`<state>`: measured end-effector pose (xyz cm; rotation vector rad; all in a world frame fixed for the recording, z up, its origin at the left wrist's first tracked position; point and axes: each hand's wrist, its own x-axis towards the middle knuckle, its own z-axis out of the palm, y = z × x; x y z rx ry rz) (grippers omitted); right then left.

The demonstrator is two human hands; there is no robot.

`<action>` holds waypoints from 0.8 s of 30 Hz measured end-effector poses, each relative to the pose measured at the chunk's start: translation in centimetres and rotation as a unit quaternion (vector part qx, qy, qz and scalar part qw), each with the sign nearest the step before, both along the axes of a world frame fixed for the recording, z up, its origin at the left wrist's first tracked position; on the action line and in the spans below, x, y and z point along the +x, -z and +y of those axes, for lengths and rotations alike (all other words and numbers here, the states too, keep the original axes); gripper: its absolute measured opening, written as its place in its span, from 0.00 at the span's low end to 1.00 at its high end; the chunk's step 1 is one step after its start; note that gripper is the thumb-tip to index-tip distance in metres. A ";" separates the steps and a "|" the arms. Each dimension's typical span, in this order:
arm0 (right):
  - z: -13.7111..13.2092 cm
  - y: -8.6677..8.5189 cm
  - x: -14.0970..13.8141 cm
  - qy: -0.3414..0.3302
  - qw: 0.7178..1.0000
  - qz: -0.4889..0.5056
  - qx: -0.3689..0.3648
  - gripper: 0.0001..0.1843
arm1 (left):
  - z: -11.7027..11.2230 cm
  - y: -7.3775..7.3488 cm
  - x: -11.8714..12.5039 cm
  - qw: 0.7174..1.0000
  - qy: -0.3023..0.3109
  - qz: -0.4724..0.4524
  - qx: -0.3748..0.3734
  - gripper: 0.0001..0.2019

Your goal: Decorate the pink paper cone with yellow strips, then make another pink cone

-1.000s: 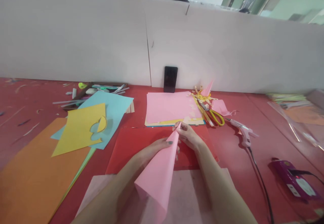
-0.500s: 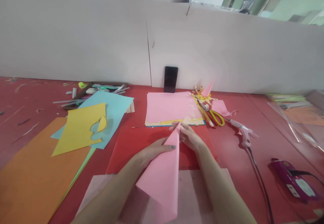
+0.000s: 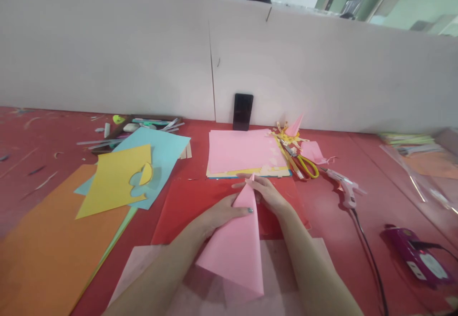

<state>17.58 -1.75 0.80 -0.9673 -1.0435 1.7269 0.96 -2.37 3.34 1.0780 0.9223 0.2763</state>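
A sheet of pink paper (image 3: 234,249) is rolled into a cone, its narrow tip pointing away from me and its wide mouth toward me. My left hand (image 3: 227,211) grips the cone's left side, thumb on top and the other fingers hidden beneath. At the tip, my right hand (image 3: 265,189) pinches the paper between thumb and fingers. Below the cone lies a pale pink sheet (image 3: 282,278), and a red sheet (image 3: 200,201) is just beyond it.
A pink paper stack (image 3: 236,149) lies ahead, before an upright phone (image 3: 243,111). Yellow-handled scissors (image 3: 307,166), a glue gun (image 3: 346,187) and a purple power strip (image 3: 417,254) are on the right. Yellow paper (image 3: 114,178), blue paper (image 3: 168,151) and orange paper (image 3: 43,244) lie left.
The cone's wide end has turned to the right and rolled a little, showing more of its broad face. My right fingers have shifted over the tip. Both hands still hold the paper.
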 end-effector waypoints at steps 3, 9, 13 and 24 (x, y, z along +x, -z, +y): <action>0.1 0.5 0.0 -0.004 1.000 -0.019 0.001 0.25 | 0.0 0.2 0.0 1.000 -0.004 -0.011 0.016 0.24; 0.2 0.9 0.2 -0.014 1.000 -0.024 -0.002 0.28 | 0.0 0.6 0.2 0.999 -0.007 -0.023 0.024 0.25; 0.2 0.9 0.4 -0.027 0.999 -0.020 -0.004 0.28 | -0.1 0.6 0.2 0.999 -0.004 -0.008 0.033 0.24; 0.1 1.0 0.5 -0.038 0.999 0.004 -0.017 0.28 | 0.0 1.1 0.3 0.998 -0.007 0.005 0.058 0.26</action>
